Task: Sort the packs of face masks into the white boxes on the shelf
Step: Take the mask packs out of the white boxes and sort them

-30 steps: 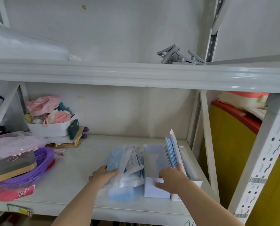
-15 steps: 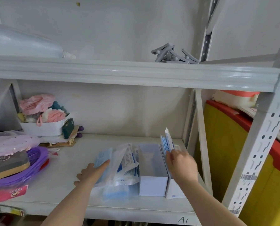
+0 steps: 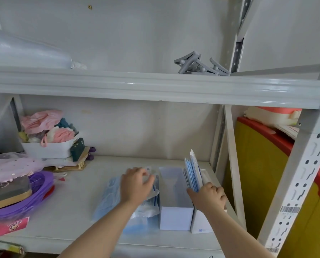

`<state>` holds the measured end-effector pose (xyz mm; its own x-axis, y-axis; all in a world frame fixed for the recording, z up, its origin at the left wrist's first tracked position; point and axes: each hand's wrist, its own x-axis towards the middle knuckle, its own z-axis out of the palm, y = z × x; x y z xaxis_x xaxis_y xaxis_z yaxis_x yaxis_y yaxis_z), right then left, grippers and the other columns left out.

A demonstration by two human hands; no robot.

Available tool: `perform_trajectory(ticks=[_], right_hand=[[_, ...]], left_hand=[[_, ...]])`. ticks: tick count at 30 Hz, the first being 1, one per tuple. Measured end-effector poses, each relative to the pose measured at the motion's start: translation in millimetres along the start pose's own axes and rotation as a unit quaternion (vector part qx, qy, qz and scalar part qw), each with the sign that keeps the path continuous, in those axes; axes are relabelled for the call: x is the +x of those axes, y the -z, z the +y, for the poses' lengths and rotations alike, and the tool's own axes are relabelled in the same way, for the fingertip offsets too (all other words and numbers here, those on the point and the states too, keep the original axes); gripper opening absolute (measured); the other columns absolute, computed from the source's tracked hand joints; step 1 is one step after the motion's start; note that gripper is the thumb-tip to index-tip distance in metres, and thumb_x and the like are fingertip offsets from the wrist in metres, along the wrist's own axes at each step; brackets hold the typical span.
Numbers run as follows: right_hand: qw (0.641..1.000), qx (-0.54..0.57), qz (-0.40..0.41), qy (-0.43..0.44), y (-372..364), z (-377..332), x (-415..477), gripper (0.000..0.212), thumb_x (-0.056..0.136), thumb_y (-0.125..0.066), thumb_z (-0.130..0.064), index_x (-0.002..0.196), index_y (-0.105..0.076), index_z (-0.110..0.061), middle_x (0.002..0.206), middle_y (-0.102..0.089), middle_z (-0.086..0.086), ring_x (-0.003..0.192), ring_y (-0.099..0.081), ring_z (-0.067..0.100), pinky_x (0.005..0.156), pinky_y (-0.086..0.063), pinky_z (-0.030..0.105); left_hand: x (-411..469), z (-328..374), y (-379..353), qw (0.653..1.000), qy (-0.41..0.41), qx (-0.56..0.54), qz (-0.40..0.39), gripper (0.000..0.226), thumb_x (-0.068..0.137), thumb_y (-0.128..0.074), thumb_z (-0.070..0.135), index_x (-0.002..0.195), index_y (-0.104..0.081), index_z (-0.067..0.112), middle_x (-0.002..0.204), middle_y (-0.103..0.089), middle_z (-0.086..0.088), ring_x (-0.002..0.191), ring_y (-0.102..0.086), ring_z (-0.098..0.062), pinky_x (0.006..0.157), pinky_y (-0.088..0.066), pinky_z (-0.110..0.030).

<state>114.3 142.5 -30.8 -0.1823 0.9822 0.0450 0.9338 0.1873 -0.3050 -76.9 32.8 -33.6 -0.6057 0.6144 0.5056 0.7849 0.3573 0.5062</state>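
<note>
A loose pile of blue face mask packs (image 3: 109,198) in clear wrap lies on the middle of the shelf. My left hand (image 3: 136,185) rests on top of the pile, fingers curled over a pack. Right of the pile stand two white boxes side by side. The left white box (image 3: 175,216) looks empty inside. The right white box (image 3: 202,223) holds upright blue mask packs (image 3: 191,172). My right hand (image 3: 209,196) is at that box's front, fingers against the upright packs.
A white tub of pink and white cloth items (image 3: 47,148) sits at the back left. A purple basket (image 3: 21,205) with a grey pad lies at the left. Grey clips (image 3: 198,65) rest on the upper shelf. The shelf post (image 3: 293,183) and a yellow panel (image 3: 263,183) stand right.
My left hand moved right and up onto the top of the mask pile. My right hand slid down from the top of the upright packs to the box's front.
</note>
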Motion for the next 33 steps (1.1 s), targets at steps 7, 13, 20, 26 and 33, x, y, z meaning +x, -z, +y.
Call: perform_trajectory(ticks=[7, 13, 20, 26, 33], right_hand=[[0.999, -0.001, -0.001, -0.033, -2, -6, 7, 0.086, 0.083, -0.051, -0.065, 0.142, -0.029, -0.006, 0.138, -0.041, 0.013, 0.128, -0.040, 0.029, 0.106, -0.036, 0.039], [0.999, -0.035, 0.014, -0.035, 2, -6, 10, 0.073, 0.089, -0.048, -0.056, 0.141, -0.034, -0.008, 0.138, -0.043, 0.011, 0.128, -0.037, 0.027, 0.105, -0.033, 0.037], [0.999, -0.032, 0.042, 0.011, -5, 3, 9, 0.050, 0.093, -0.048, -0.047, 0.130, -0.047, -0.013, 0.125, -0.053, 0.006, 0.119, -0.048, 0.024, 0.101, -0.039, 0.035], [0.996, -0.065, 0.057, 0.019, -7, 15, 11, 0.065, 0.084, -0.053, -0.062, 0.125, -0.051, -0.012, 0.118, -0.059, 0.005, 0.110, -0.056, 0.022, 0.095, -0.045, 0.032], [0.995, -0.093, -0.041, -0.004, 5, 12, 20, 0.053, 0.088, -0.046, -0.061, 0.117, -0.056, -0.019, 0.115, -0.060, 0.004, 0.115, -0.049, 0.025, 0.102, -0.034, 0.036]], left_hand=[[-2, 79, -60, 0.978, -0.041, -0.065, -0.194, 0.034, 0.092, -0.045, 0.016, 0.118, -0.066, 0.018, 0.118, -0.069, -0.004, 0.109, -0.062, -0.024, 0.091, -0.049, -0.032], [-22, 92, -80, 0.966, -0.047, -0.054, -0.248, 0.028, 0.097, -0.034, 0.024, 0.098, -0.062, 0.021, 0.102, -0.070, -0.001, 0.093, -0.063, -0.025, 0.087, -0.052, -0.041], [-30, 94, -81, 0.961, -0.039, -0.092, -0.259, 0.032, 0.100, -0.031, 0.033, 0.106, -0.059, 0.017, 0.092, -0.070, -0.007, 0.080, -0.066, -0.025, 0.078, -0.056, -0.041], [-32, 95, -82, 0.961, -0.074, -0.035, -0.265, 0.029, 0.101, -0.031, 0.027, 0.119, -0.049, 0.012, 0.094, -0.067, -0.012, 0.070, -0.055, -0.025, 0.064, -0.045, -0.034], [-32, 96, -83, 0.961, -0.056, -0.033, -0.270, 0.029, 0.102, -0.029, 0.028, 0.116, -0.049, 0.012, 0.089, -0.061, -0.010, 0.073, -0.051, -0.023, 0.067, -0.043, -0.032]])
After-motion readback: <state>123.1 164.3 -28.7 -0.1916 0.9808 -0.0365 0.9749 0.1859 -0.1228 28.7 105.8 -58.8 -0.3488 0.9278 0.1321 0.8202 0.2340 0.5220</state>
